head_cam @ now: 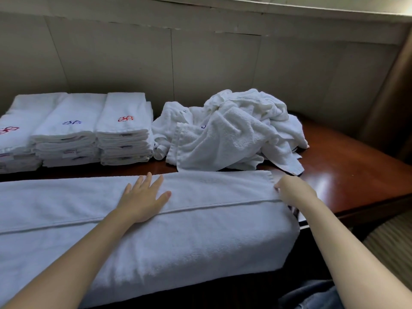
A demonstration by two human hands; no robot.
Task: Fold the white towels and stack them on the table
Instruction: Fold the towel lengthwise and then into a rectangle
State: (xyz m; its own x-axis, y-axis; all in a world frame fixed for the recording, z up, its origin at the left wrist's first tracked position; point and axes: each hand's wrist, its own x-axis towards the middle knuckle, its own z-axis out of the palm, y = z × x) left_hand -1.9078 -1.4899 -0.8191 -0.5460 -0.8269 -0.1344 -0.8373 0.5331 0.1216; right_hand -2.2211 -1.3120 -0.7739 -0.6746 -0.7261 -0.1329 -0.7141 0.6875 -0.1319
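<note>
Head view: left hand (145, 197) flat on towel (200, 237), right hand (294, 190) pinching its end; I'd fold over, matching edges.

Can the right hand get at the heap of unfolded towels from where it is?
Probably yes: the unfolded towel heap lies just beyond the right hand, nothing between, though it must first let go of the spread towel.

We see a long white towel (200, 237), folded lengthwise, lying flat across the near edge of a dark wooden table (347, 175), its front draping over. Behind it to the right sits a crumpled heap of white towels (236, 132). To the left stand three neat stacks of folded towels (66, 132) with red or blue embroidery.
</note>
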